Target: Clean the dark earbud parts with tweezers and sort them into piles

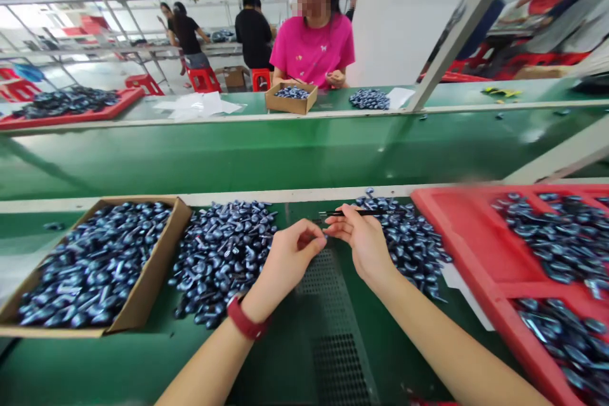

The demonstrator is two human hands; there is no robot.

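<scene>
In the head view my left hand (292, 254), a red band at its wrist, pinches thumb and forefinger together; whatever lies between the tips is too small to make out. Close by on the right, my right hand (359, 238) is closed on a thin black pen-like tool (371, 212), its pale tip pointing left. The fingertips of both hands nearly meet above a dark perforated strip (328, 292). Glossy dark-blue pieces shaped like earbud shells with stems form a left pile (223, 254) beside my left hand and a right pile (409, 241) behind my right hand.
A cardboard box (147, 273) of similar pieces stands at the left. On the right, a red compartmented tray (480, 254) holds more. Beyond the green conveyor belt (266, 152), a person in a pink shirt (314, 44) sits near a smaller box (290, 104). A slanted metal post (461, 25) rises there.
</scene>
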